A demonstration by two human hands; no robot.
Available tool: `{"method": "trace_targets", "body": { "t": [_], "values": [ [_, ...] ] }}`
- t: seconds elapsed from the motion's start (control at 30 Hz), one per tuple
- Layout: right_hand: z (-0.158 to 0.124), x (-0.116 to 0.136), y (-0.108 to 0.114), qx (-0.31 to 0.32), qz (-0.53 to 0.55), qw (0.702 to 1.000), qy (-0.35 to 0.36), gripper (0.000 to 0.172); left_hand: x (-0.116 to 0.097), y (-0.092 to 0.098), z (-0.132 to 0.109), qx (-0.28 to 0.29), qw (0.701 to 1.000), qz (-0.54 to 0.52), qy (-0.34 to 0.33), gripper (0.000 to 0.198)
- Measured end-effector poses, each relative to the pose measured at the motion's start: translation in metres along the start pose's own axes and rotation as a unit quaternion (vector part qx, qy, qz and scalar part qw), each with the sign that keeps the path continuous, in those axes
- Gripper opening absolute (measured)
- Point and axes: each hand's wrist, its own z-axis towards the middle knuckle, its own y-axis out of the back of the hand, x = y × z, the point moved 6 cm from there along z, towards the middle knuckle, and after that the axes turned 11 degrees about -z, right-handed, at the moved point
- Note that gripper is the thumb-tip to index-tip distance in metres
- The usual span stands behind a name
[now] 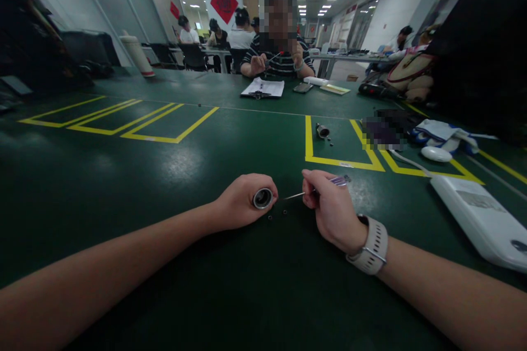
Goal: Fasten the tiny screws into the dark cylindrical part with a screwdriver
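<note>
L hand (242, 203) fingers wrapped round cyl (262, 198), open end showing.
R hand (331, 208) just R of cyl, fingers clenched on driver (340, 181); long axis approx L–R, tip twd cyl, contact unclear; 2 tiny parts (285, 212) nr side of cyl.

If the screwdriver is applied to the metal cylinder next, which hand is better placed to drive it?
Probably the right hand: it holds the screwdriver, pointed toward the left hand. The left is occupied gripping the hollow metal cylinder, so it seems better suited to steadying that.
</note>
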Motion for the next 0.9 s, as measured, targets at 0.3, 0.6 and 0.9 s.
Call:
{"method": "trace_targets", "body": {
  "t": [0.3, 0.6, 0.9],
  "values": [
    [0.005, 0.001, 0.003, -0.001, 0.054, 0.998, -0.023, 0.034, 0.002, 0.0, -0.001, -0.004, 1.0, 0.016, -0.005, 0.005],
    [0.002, 0.002, -0.002, 0.042, -0.044, 0.998, 0.021, 0.037, 0.014, 0.016, -0.002, -0.142, 0.988, 0.043, 0.041, 0.008],
    [-0.001, 0.008, -0.004, 0.066, -0.188, 0.975, 0.095, 0.039, 0.007, 0.021, -0.002, -0.174, 0.973, 0.146, 0.036, 0.022]
  ]
}}
